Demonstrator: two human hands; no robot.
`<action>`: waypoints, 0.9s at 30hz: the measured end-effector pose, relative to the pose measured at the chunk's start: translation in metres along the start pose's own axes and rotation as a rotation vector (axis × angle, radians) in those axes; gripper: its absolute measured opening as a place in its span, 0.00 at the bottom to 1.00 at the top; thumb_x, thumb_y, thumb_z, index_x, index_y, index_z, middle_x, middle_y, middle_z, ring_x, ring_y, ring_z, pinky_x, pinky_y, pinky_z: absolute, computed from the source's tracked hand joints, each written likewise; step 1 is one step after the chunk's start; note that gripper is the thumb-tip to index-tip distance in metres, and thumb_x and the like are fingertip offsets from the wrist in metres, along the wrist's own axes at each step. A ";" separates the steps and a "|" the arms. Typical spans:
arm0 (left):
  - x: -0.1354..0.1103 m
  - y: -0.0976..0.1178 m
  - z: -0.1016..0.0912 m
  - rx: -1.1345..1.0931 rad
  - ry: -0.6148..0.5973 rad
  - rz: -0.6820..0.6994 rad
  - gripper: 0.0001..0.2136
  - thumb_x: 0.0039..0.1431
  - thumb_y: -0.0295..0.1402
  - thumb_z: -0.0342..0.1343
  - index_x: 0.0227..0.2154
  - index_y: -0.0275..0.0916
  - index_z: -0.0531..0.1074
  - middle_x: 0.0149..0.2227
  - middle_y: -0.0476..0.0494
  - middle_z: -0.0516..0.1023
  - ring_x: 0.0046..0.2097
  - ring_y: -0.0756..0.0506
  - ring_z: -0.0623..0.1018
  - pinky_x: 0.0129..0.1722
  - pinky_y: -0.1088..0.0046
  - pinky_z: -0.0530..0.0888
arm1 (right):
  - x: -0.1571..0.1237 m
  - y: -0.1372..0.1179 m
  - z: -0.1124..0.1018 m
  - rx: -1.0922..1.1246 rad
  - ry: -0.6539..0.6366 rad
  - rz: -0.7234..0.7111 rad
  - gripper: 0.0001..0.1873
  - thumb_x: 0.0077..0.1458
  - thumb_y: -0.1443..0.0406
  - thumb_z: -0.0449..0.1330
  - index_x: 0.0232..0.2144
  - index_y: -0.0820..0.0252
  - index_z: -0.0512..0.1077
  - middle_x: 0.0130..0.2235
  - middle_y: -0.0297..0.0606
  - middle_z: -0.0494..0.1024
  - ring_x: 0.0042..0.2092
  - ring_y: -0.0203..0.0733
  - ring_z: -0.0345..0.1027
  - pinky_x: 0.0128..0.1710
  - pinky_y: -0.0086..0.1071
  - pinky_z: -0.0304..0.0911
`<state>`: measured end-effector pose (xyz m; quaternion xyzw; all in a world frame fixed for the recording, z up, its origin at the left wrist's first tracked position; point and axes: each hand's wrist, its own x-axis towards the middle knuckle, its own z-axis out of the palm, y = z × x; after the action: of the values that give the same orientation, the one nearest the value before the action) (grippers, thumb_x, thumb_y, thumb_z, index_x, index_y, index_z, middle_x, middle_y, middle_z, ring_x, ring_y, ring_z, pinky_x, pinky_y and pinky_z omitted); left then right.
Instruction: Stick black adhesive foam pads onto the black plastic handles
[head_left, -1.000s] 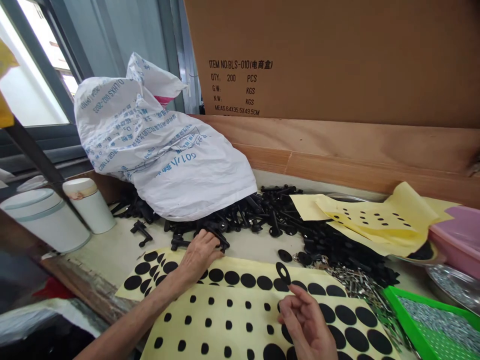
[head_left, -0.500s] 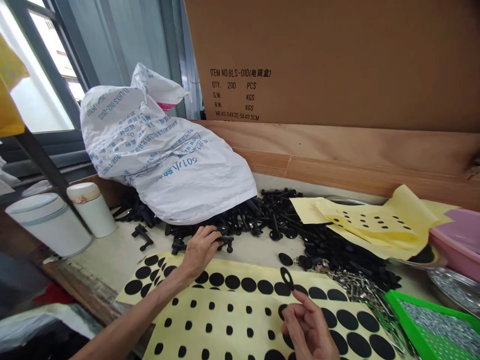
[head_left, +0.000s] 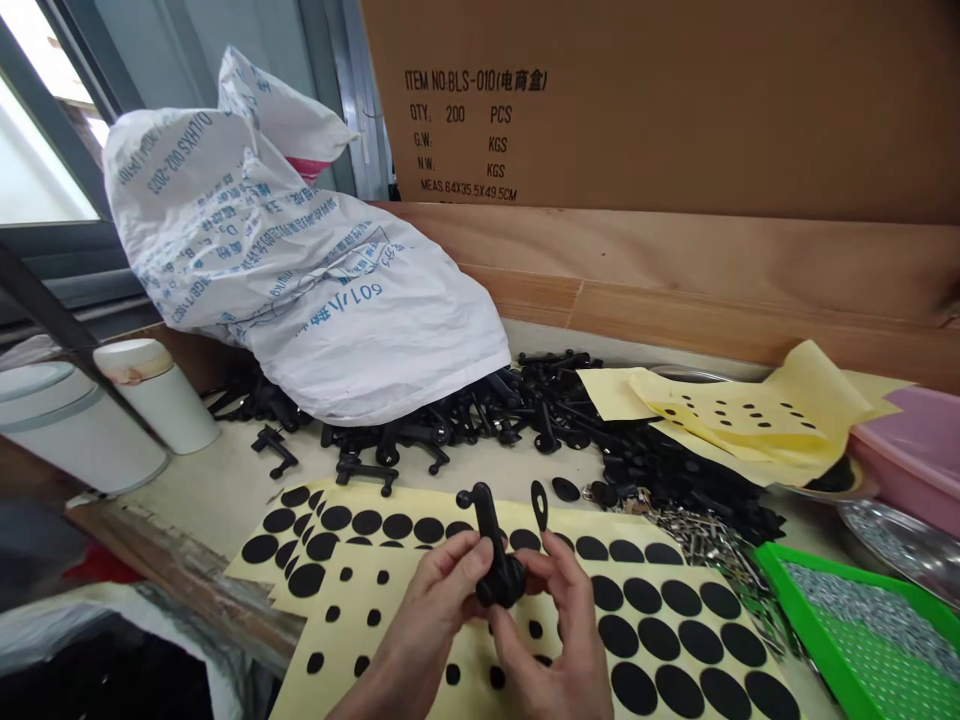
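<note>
Apparently light and stiff, a black plastic fitting (head_left: 491, 560) is being gripped at its thick base by the left hand (head_left: 439, 600), fingers curled around it, above a yellow backing sheet (head_left: 409, 503), its slim stem pointing up. A thin black ring (head_left: 539, 505) is being pinched upright at its lower edge by the right hand (head_left: 559, 640). That base is judged the surest hold; the soft-looking ring is best taken by its rim.
</note>
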<state>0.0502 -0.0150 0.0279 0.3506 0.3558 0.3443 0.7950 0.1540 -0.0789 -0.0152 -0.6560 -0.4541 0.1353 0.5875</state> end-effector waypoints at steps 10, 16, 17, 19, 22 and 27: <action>0.004 0.000 -0.020 -0.052 0.036 0.004 0.13 0.55 0.37 0.61 0.41 0.35 0.75 0.36 0.40 0.78 0.39 0.45 0.76 0.40 0.70 0.73 | 0.006 -0.009 -0.010 0.230 -0.024 0.090 0.21 0.58 0.62 0.57 0.53 0.48 0.60 0.46 0.37 0.72 0.43 0.44 0.68 0.43 0.38 0.64; 0.005 -0.005 -0.029 0.068 0.146 -0.098 0.17 0.53 0.40 0.62 0.41 0.35 0.74 0.36 0.38 0.80 0.29 0.48 0.77 0.26 0.75 0.73 | 0.025 0.004 -0.028 0.496 -0.050 0.561 0.14 0.52 0.54 0.63 0.24 0.56 0.67 0.24 0.29 0.65 0.30 0.37 0.58 0.34 0.30 0.56; 0.004 -0.005 -0.028 0.081 0.149 -0.097 0.17 0.52 0.41 0.62 0.40 0.35 0.73 0.36 0.38 0.80 0.28 0.49 0.77 0.23 0.76 0.72 | 0.025 0.006 -0.028 0.539 -0.088 0.602 0.15 0.51 0.54 0.63 0.23 0.56 0.66 0.23 0.29 0.64 0.30 0.37 0.57 0.33 0.30 0.56; 0.005 -0.006 -0.025 0.082 0.143 -0.093 0.17 0.52 0.42 0.61 0.39 0.34 0.73 0.36 0.37 0.80 0.26 0.49 0.77 0.21 0.77 0.71 | 0.021 0.009 -0.024 0.591 -0.147 0.659 0.16 0.50 0.54 0.64 0.21 0.57 0.66 0.22 0.29 0.63 0.28 0.37 0.55 0.31 0.31 0.54; 0.006 -0.008 -0.021 0.048 0.143 -0.097 0.16 0.53 0.42 0.60 0.38 0.34 0.72 0.37 0.37 0.79 0.27 0.47 0.79 0.23 0.76 0.73 | 0.012 0.009 -0.017 0.615 -0.199 0.678 0.18 0.49 0.53 0.64 0.20 0.58 0.67 0.20 0.29 0.61 0.26 0.37 0.53 0.29 0.31 0.52; 0.007 -0.011 -0.021 0.033 0.166 -0.080 0.15 0.54 0.41 0.60 0.37 0.33 0.72 0.35 0.38 0.79 0.27 0.48 0.79 0.25 0.75 0.75 | 0.003 0.007 -0.009 0.585 -0.221 0.697 0.19 0.47 0.52 0.65 0.19 0.59 0.68 0.19 0.28 0.61 0.25 0.35 0.51 0.28 0.30 0.48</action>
<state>0.0399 -0.0089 0.0059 0.3195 0.4399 0.3340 0.7700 0.1650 -0.0821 -0.0179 -0.5581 -0.2092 0.5159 0.6153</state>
